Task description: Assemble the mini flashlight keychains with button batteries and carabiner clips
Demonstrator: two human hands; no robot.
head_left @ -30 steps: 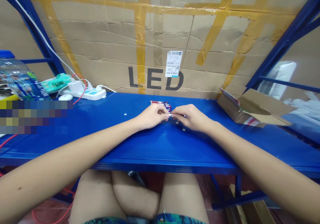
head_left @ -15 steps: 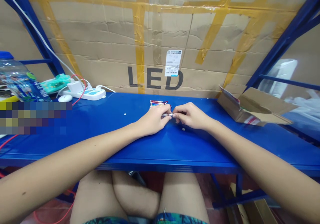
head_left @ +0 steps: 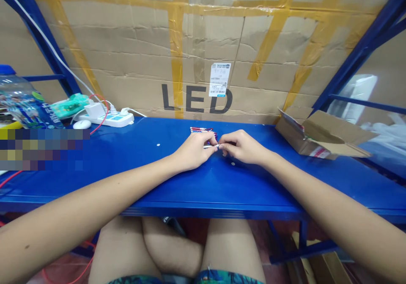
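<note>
Over the middle of the blue tabletop (head_left: 203, 186), my left hand (head_left: 196, 150) is closed on a thin white pen (head_left: 209, 147). My right hand (head_left: 242, 147) pinches the pen's right end, its fingertips close against those of the left. Much of the pen is hidden by the fingers. Just behind my left hand lies a row of several red and blue pens (head_left: 202, 129), partly covered by that hand.
A white power strip (head_left: 119, 119) with plugs and a large bottle (head_left: 28, 102) stand at the left. An open cardboard box (head_left: 304, 142) sits at the right. Behind the table rises a big taped carton (head_left: 133, 64) marked LED.
My left fingers have shifted slightly on the pen, and its visible left part is tilted a little differently. My right hand stays in nearly the same place.
</note>
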